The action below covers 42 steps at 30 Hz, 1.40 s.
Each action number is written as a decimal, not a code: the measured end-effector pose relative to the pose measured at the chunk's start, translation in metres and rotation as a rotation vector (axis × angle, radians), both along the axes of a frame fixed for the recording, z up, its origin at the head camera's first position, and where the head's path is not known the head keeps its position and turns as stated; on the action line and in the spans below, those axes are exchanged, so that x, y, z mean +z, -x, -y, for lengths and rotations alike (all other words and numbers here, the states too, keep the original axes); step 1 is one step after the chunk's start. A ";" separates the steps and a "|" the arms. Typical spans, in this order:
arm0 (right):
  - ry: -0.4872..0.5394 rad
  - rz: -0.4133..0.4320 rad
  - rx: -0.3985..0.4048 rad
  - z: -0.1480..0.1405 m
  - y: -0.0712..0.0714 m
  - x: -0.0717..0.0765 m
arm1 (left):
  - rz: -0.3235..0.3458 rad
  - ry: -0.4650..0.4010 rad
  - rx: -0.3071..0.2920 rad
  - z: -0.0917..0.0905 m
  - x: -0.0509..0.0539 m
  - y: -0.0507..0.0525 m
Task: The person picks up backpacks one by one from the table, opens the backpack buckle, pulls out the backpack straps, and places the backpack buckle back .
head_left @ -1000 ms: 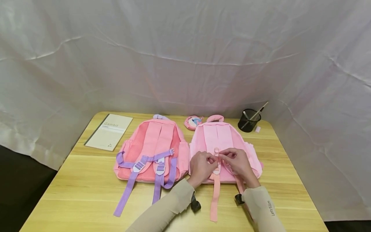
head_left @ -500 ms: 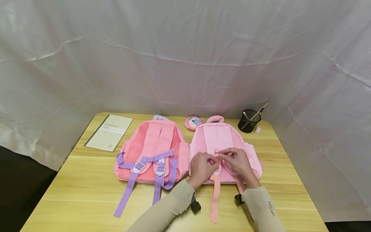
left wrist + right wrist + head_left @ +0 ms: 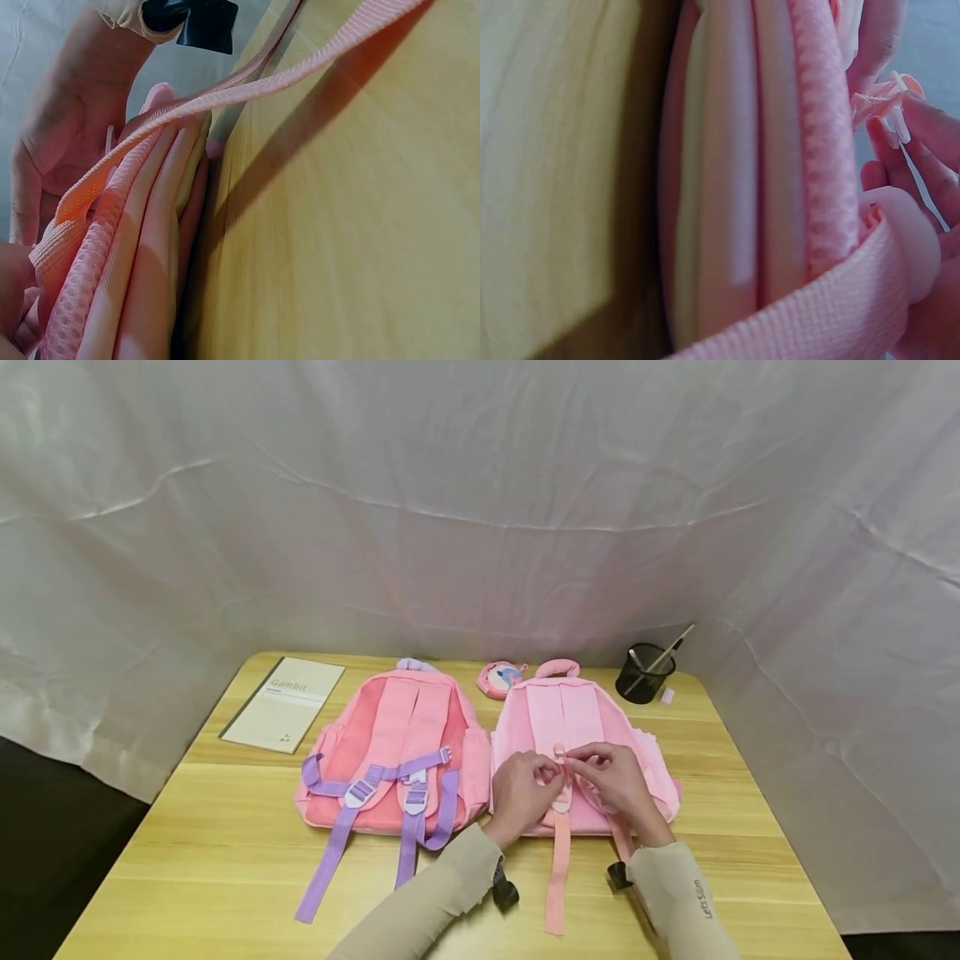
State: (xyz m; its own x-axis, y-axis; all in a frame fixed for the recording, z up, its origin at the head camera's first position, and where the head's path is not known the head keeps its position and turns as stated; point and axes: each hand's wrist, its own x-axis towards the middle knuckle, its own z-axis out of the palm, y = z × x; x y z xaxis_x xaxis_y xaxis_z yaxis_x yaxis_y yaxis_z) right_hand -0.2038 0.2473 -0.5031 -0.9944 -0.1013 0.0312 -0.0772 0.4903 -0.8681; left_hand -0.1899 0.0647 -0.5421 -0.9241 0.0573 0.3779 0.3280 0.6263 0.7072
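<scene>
Head view: I have the light-pink bag (image 3: pixel 566 714) lying flat, back side up, R of ctr on the table (image 3: pixel 217 843), w/ a darker pink bag (image 3: pixel 412 714) just L of it. L hand (image 3: pixel 525 789) and R hand (image 3: pixel 617 779) meet over its near half, tips close together; a strap tail (image 3: pixel 557 877) trails past its near edge. Risk, my est.: neither hand pins the bag, so a hard tug could slide it or bump its neighbor. The R strap (image 3: pixel 621 837) runs by the black wrist mount (image 3: pixel 618 877) & might snag there if the R arm lifts.

L wrist view: L fingers curl in on folded webbing (image 3: pixel 54 251), gripping it AFAICT; exact tip contact hidden. Side-on, I see the tail arch clear of the table, which the head cam flattens. A twist in that fold could jam it, prob. from hands pulling out of line.

R wrist view: R thumb & finger pinch a pale plastic buckle (image 3: pixel 902 124), w/ webbing running from it toward the L hand. Head cam mostly loses this behind knuckles. Small, prob. slick part: too strong an L pull could pop it from the pinch.
</scene>
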 end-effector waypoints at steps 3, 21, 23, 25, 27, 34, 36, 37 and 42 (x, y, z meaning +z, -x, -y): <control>-0.018 -0.024 0.005 0.001 0.001 0.001 | 0.008 0.006 -0.004 0.000 -0.001 0.000; -0.030 -0.048 -0.031 0.005 0.003 0.008 | -0.047 -0.086 -0.010 0.001 -0.001 0.000; -0.019 -0.042 -0.026 0.005 0.003 0.008 | -0.069 -0.103 -0.007 0.001 -0.001 0.000; -0.014 -0.036 -0.021 0.004 0.002 0.007 | -0.087 -0.106 -0.004 0.001 0.000 0.000; -0.016 -0.025 -0.018 0.004 0.002 0.006 | -0.097 -0.102 -0.001 0.001 0.000 0.000; -0.021 0.002 -0.033 0.005 0.001 0.007 | -0.070 -0.070 0.006 0.001 0.001 -0.001; -0.016 0.003 -0.036 0.005 0.001 0.008 | -0.061 -0.059 0.004 0.001 0.000 -0.001; -0.016 0.001 -0.039 0.006 0.001 0.009 | -0.056 -0.058 0.001 0.001 0.000 -0.001; -0.015 0.000 -0.040 0.007 0.000 0.011 | -0.038 -0.056 -0.014 0.001 0.000 -0.001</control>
